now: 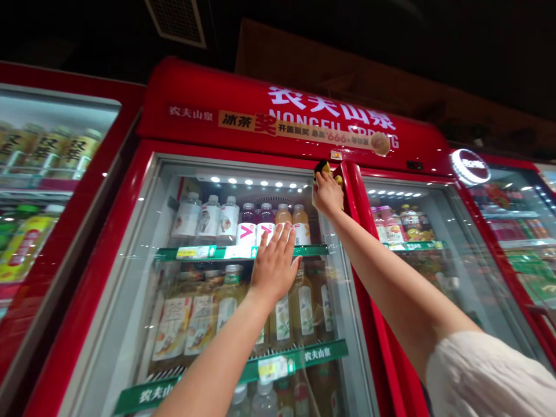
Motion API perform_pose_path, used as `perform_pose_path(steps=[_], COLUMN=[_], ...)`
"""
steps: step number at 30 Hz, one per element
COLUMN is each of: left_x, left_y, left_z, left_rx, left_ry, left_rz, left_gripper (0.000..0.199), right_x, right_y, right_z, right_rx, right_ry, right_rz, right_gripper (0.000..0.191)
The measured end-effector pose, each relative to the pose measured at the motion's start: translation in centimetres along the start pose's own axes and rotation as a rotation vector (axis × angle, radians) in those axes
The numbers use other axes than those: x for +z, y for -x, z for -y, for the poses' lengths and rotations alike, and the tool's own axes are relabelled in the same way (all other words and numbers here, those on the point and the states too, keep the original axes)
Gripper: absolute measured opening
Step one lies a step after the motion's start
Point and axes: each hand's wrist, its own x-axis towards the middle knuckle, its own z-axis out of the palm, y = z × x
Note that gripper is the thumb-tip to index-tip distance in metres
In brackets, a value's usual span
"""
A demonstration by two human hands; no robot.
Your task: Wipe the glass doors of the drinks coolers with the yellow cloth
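Flat against the glass door (226,171) of a red drinks fridge, or just in front of it, is my left hand (275,263), fingers extended and holding nothing. My right hand (329,194) reaches higher, to the door's upper right corner beside the red frame. It is closed on a yellow and black cloth (322,167), pressed there and partly hidden by the fingers. Behind the glass, bottles with purple and orange drinks (247,223) stand on the top shelf (226,252), next to white-labelled bottles (207,217).
A second glass door (408,191) adjoins on the right. Other stocked fridges stand at the left (52,145) and far right (516,214). A red header with a promotional strip (299,130) runs above the doors. A small lit orange switch (336,155) sits just over my right hand.
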Motion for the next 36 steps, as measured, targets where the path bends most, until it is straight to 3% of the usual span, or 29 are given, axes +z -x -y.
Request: perform_pose_path(steps=[3, 6, 9, 11, 13, 16, 18, 20, 24, 27, 31, 34, 36], left_x=[0.0, 0.0, 0.0, -0.1, -0.3, -1.1, -1.9, -2.8, -4.4, -5.0, -5.2, -5.5, -5.9], left_y=[0.0, 0.1, 0.0, 0.0, 0.1, 0.4, 0.8, 1.4, 2.3, 2.5, 2.5, 2.8, 3.3], left_z=[0.0, 0.0, -0.1, -0.1, 0.2, 1.5, 3.1, 5.1, 9.0, 10.9, 12.1, 12.7, 13.4], left_rx=[0.0, 0.008, 0.004, 0.008, 0.026, 0.032, 0.01, -0.01, -0.011, -0.04, -0.051, -0.048, -0.048], left_ry=[0.012, 0.023, 0.029, 0.033, 0.037, 0.036, 0.026, 0.01, -0.028, -0.042, -0.032, -0.031, -0.035], left_rz=[-0.001, -0.011, -0.016, -0.013, 0.0, 0.018, 0.015, 0.008, 0.005, -0.008, -0.002, 0.004, -0.003], left_gripper=[0.069, 0.07, 0.072, 0.072, 0.069, 0.065, 0.065, 0.065, 0.06, 0.058, 0.059, 0.059, 0.058], right_x=[-0.1, -0.8, -1.1, -0.8, -0.3, 0.0, -0.2, -0.3, 0.7, 2.0, 2.0, 0.7, 0.1], right_y=[1.4, 4.3, 4.6, 3.4, 2.3, 2.8, 4.5, 6.0, 5.4, 2.8, 2.4, 4.8, 6.1], right_z=[0.1, -1.4, -2.1, -0.9, 1.1, 3.4, 3.1, 1.7, 0.6, 3.8, 7.8, 6.6, 4.6], right_rx=[-0.177, -0.329, -0.175, -0.045, -0.03, -0.219, -0.358, -0.397, -0.163, -0.045, -0.239, -0.468, -0.495], right_ry=[-0.043, -0.1, -0.063, -0.024, -0.019, -0.095, -0.183, -0.26, -0.255, -0.179, -0.173, -0.229, -0.241], right_rz=[0.045, 0.057, 0.008, -0.017, -0.007, 0.043, 0.056, 0.032, -0.076, -0.077, 0.005, 0.07, 0.066], right_gripper=[0.051, 0.05, 0.049, 0.049, 0.049, 0.045, 0.043, 0.041, 0.044, 0.048, 0.047, 0.045, 0.044])
